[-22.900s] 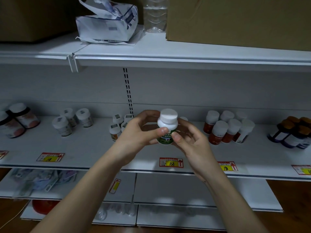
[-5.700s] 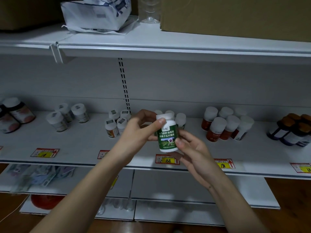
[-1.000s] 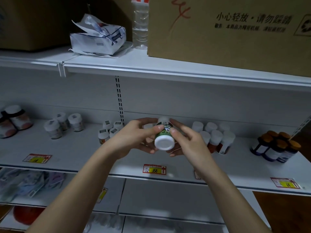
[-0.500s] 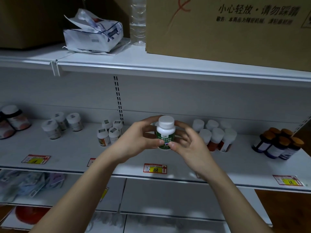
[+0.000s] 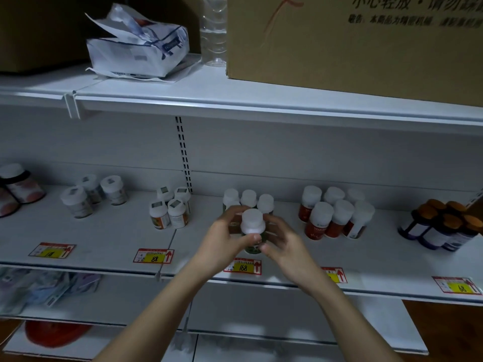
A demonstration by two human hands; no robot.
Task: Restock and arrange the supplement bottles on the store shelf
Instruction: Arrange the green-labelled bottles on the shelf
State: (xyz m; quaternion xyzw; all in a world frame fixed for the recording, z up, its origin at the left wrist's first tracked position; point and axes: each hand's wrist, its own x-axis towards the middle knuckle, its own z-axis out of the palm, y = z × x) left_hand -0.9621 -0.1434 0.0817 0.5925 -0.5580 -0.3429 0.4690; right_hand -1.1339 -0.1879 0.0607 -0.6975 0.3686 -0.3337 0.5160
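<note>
A green supplement bottle (image 5: 252,226) with a white cap stands upright between both hands, low over the white middle shelf (image 5: 109,239). My left hand (image 5: 222,244) grips its left side, thumb across the front. My right hand (image 5: 283,246) holds its right side with curled fingers. Whether its base touches the shelf is hidden by my fingers. Three matching white-capped bottles (image 5: 248,198) stand just behind it. A price tag marked 168 (image 5: 243,267) sits on the shelf edge below.
Red bottles (image 5: 332,215) cluster to the right, dark orange-capped bottles (image 5: 441,226) at the far right. Small white-capped bottles (image 5: 171,207) and others (image 5: 94,192) stand to the left. The upper shelf carries a cardboard box (image 5: 352,43), a torn package (image 5: 138,45) and a clear plastic bottle (image 5: 213,30).
Both hands have carried the green bottle forward and down toward the shelf, just in front of the matching bottles. It stays upright.
</note>
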